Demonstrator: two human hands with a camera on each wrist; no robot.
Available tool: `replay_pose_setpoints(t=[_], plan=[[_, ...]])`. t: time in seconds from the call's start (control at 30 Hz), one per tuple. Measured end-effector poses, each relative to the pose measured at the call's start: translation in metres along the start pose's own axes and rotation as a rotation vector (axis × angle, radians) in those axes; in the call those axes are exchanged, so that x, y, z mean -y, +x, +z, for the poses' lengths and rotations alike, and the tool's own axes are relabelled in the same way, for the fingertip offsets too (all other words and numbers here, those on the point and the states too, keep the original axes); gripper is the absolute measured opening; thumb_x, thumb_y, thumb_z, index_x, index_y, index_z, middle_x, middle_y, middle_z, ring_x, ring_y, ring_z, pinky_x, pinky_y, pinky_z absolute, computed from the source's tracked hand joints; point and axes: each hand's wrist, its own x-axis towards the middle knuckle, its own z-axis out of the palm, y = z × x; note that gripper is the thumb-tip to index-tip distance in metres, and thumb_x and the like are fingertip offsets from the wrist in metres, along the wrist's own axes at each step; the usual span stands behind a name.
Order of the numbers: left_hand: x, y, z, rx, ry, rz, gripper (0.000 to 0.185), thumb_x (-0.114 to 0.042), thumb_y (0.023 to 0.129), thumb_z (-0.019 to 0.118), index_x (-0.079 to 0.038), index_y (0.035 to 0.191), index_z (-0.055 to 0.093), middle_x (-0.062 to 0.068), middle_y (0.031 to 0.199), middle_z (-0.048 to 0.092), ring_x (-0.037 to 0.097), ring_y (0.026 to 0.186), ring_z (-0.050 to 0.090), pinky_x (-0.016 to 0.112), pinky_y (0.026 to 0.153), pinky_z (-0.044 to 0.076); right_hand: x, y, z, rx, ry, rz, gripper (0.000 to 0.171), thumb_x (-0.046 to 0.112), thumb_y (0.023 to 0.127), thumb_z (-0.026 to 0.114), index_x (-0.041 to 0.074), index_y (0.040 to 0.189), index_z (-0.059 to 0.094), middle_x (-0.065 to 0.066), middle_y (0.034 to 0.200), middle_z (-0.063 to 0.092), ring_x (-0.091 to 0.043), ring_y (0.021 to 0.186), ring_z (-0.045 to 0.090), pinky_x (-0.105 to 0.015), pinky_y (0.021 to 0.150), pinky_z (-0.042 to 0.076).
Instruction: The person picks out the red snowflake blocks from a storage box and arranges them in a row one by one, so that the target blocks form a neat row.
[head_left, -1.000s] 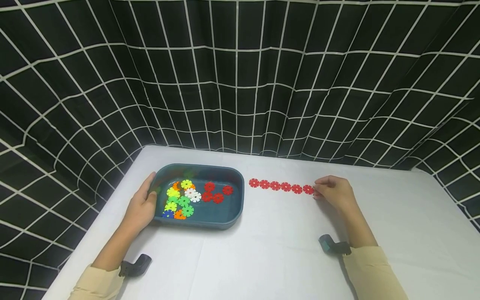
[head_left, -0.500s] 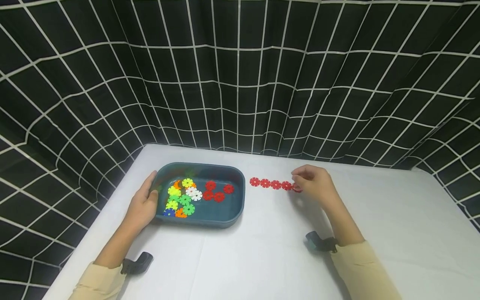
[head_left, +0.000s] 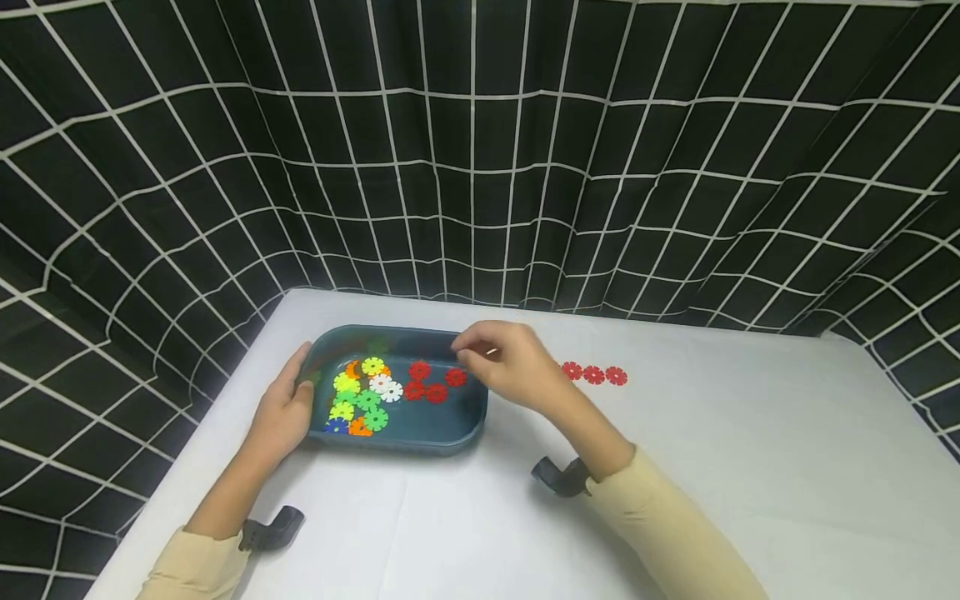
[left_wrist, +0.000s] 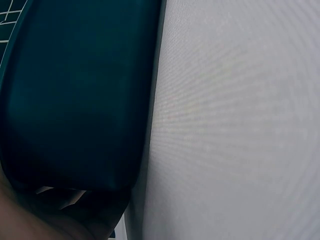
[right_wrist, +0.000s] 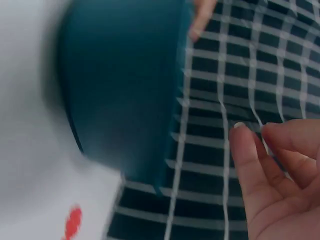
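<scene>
On the left, my left hand (head_left: 281, 412) grips the near-left end of a dark teal plastic tray (head_left: 431, 446), thumb over the rim. In the left wrist view the tray's outer wall (left_wrist: 80, 100) fills the left side. Flower-shaped plastic discs lie inside: several red discs (head_left: 436, 392) on the right, with white discs (head_left: 392, 391), green discs (head_left: 375, 418), and yellow, orange and blue ones further left. My right hand (head_left: 510, 362) hovers over the tray's right rim, fingers loosely bent. Its thumb and fingertips hold nothing in the right wrist view.
A row of red discs (head_left: 594, 375) lies on the white tabletop (head_left: 787, 417) to the right of the tray; my right hand and forearm cover its left part. A black curtain with a white grid (head_left: 472, 167) hangs around the table's back and sides.
My right hand has left the right end of the red row and swept left to above the tray's right rim. The left hand and tray have stayed put.
</scene>
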Motion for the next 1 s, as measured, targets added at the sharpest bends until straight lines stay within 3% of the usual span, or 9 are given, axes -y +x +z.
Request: replay_pose_setpoints(t=[0.17,0.4,0.5,0.67,0.8,1.0], plan=[[0.0,-0.002,-0.001,-0.001,0.005,-0.001,0.053,-0.01,0.095,0.03,-0.012,0.146,0.015,0.015,0.147,0.017,0.038,0.132,0.014,0.06,0.102,0.014,-0.001,0.015,0.04,0.126,-0.155,-0.025,0.014,0.006,0.081,0.063,0.01,0.093,0.068,0.003,0.089,0.064,-0.007,0.074,0.058,-0.017,0.066,0.049],[0.002,-0.001,0.0,-0.003,0.0,0.014,0.053,-0.01,0.095,0.03,-0.013,0.146,0.014,0.014,0.147,0.017,0.037,0.133,0.014,0.057,0.104,0.014,-0.021,0.02,0.077,0.254,-0.673,-0.181,0.031,0.023,0.079,0.067,0.013,0.107,0.063,-0.004,0.103,0.055,-0.013,0.077,0.055,-0.024,0.065,0.051],[0.003,0.0,0.001,-0.004,-0.001,0.023,0.054,-0.009,0.095,0.03,-0.013,0.146,0.014,0.014,0.148,0.016,0.037,0.133,0.013,0.056,0.104,0.014,-0.022,0.02,0.08,0.327,-0.773,-0.203,0.036,0.032,0.081,0.065,0.02,0.115,0.06,-0.005,0.113,0.051,-0.016,0.083,0.053,-0.027,0.064,0.051],[0.003,0.001,0.0,0.004,-0.002,0.025,0.054,-0.01,0.095,0.029,-0.016,0.146,0.013,0.014,0.148,0.016,0.037,0.133,0.013,0.056,0.104,0.013,-0.02,0.018,0.079,0.418,-0.817,-0.213,0.033,0.037,0.084,0.06,0.025,0.115,0.061,-0.001,0.108,0.055,-0.017,0.085,0.05,-0.028,0.063,0.051],[0.002,0.0,0.0,0.004,0.002,0.018,0.054,-0.01,0.095,0.029,-0.015,0.146,0.013,0.014,0.148,0.016,0.037,0.133,0.013,0.057,0.104,0.014,-0.02,0.018,0.078,0.407,-0.775,-0.239,0.026,0.034,0.082,0.064,0.024,0.106,0.066,0.001,0.094,0.057,-0.015,0.078,0.049,-0.025,0.061,0.048],[0.002,0.0,0.0,-0.002,0.006,0.013,0.054,-0.009,0.095,0.03,-0.013,0.146,0.014,0.015,0.148,0.016,0.037,0.132,0.014,0.057,0.104,0.014,-0.023,0.02,0.079,0.405,-0.744,-0.238,0.02,0.032,0.078,0.07,0.022,0.095,0.068,0.004,0.086,0.056,-0.013,0.073,0.049,-0.022,0.059,0.044]])
